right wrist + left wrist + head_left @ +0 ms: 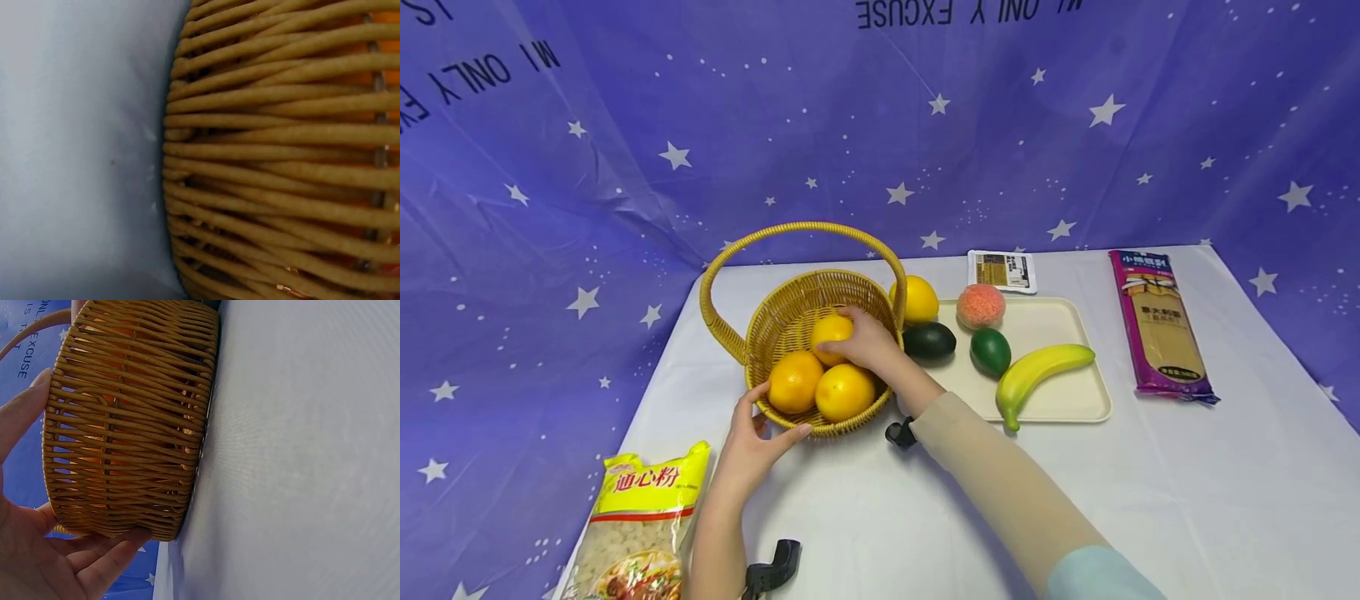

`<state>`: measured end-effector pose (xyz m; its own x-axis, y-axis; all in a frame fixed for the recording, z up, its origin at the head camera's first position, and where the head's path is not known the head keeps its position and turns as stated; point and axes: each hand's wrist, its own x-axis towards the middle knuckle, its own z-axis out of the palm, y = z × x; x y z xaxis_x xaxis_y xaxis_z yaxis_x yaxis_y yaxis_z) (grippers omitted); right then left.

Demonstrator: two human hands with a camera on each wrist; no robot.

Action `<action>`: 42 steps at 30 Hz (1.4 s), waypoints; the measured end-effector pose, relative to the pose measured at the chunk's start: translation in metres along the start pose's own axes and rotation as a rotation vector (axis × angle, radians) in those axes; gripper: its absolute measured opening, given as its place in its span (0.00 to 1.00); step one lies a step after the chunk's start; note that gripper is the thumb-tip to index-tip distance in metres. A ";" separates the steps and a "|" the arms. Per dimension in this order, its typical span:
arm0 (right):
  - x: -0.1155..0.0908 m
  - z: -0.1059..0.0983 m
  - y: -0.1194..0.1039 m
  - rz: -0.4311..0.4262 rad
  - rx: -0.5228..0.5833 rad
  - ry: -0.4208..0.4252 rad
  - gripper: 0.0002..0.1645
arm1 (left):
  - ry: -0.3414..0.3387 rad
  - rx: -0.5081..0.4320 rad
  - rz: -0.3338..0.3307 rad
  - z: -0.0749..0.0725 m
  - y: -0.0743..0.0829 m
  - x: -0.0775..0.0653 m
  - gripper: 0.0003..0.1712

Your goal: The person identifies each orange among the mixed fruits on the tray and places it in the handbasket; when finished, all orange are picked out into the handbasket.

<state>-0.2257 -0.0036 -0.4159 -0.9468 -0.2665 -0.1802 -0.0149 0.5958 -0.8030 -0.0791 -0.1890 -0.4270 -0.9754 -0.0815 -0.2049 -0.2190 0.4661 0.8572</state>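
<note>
A wicker basket (pixel 758 333) with a tall arched handle stands on the white table, with several orange fruits inside. My left hand (pixel 752 450) holds it at the near left, thumb at the front rim and fingers along the left side. In the left wrist view the fingers (pixel 106 565) curve against the woven wall. Reaching over the right rim, my right hand (pixel 868 340) grips an orange (pixel 831 337) at the back. Two more, an orange (pixel 794 382) and a yellower orange (pixel 846 393), lie in front of it. The right wrist view shows only the basket's wall (pixel 281 150) and white cloth.
Right of the basket, a cream tray (pixel 1078 400) bears a banana (pixel 1037 375), a green fruit (pixel 991 352), a dark avocado (pixel 929 341) and a peach (pixel 981 306). A yellow fruit (pixel 921 300), white sachet (pixel 1002 271), noodle pack (pixel 1163 325) and pasta bag (pixel 643 517) lie around.
</note>
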 end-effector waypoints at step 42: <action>-0.079 -0.060 -0.019 -0.590 0.269 0.349 0.32 | -0.001 -0.010 0.003 -0.001 -0.001 0.000 0.58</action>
<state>-0.1702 0.0512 -0.3526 -0.8536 -0.2022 0.4801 -0.5165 0.2093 -0.8303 -0.0790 -0.1908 -0.4275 -0.9760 -0.0793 -0.2027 -0.2162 0.4578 0.8623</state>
